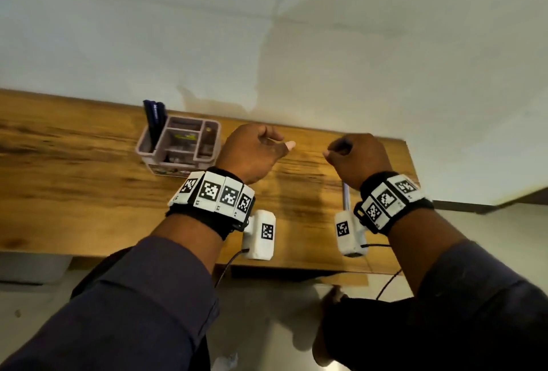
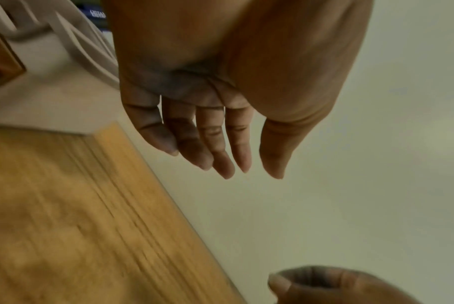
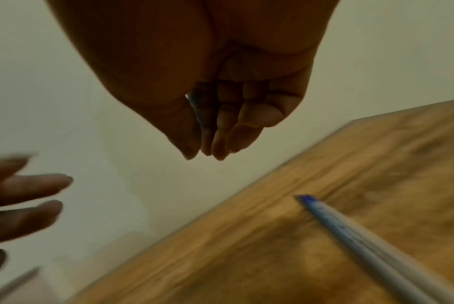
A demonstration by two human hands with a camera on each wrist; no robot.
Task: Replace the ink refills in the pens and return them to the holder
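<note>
Two hands over the desk (image 1: 89, 192): my left hand (image 2: 220, 92) empty, fingers straight; my right hand (image 3: 215, 102) pinched on something small; a pen (image 3: 363, 242) lies below it.

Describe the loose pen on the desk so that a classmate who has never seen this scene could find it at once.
Start at the wooden desk against the pale wall. Go right, away from the grey holder, to the right hand. The pen lies flat on the wood under that wrist: a pale barrel with a blue end, unlike the dark pens standing in the holder.
</note>
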